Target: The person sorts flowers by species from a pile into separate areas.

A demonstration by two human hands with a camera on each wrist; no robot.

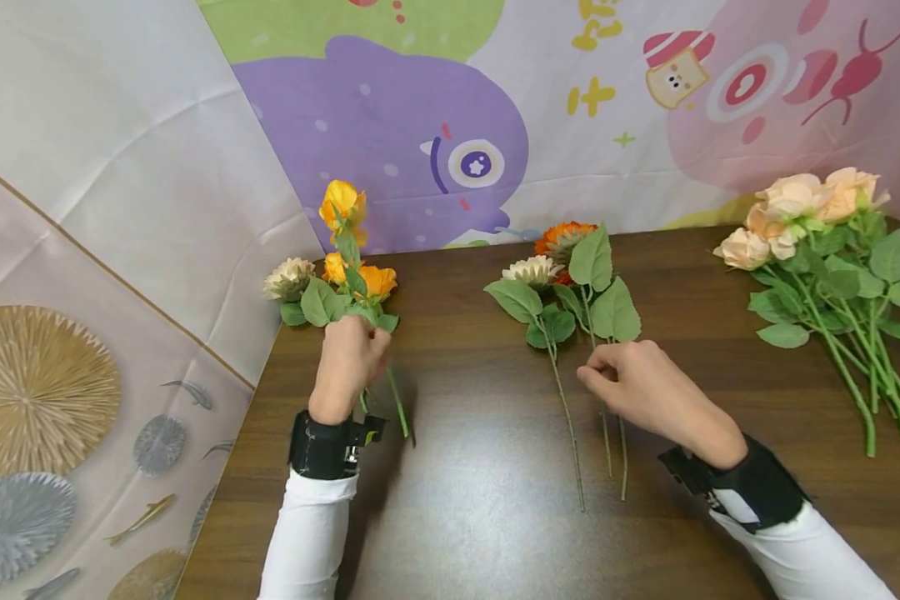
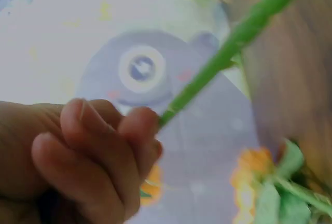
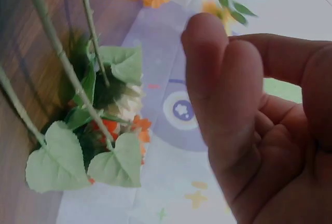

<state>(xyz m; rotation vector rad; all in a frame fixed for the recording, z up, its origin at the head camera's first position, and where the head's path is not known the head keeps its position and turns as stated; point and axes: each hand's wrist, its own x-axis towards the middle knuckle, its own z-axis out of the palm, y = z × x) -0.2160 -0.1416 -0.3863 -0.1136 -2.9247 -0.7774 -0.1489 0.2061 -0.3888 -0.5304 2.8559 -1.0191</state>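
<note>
My left hand (image 1: 347, 360) pinches the green stem (image 2: 218, 66) of a yellow flower (image 1: 342, 207), whose bloom stands above the hand. Just beyond lie more yellow-orange blooms (image 1: 375, 281) and a cream flower (image 1: 288, 278) with green leaves. My right hand (image 1: 648, 390) hovers over the lower stems of the middle bunch, fingers loosely curled; its wrist view shows nothing between thumb and fingers (image 3: 205, 53). That bunch has an orange flower (image 1: 566, 238) and a cream flower (image 1: 532, 271) with broad leaves.
Several peach roses (image 1: 795, 200) with long green stems lie at the right of the brown wooden table (image 1: 480, 467). A cartoon-printed cloth (image 1: 405, 125) hangs along the back edge. A patterned pale cloth (image 1: 150, 317) borders the left side.
</note>
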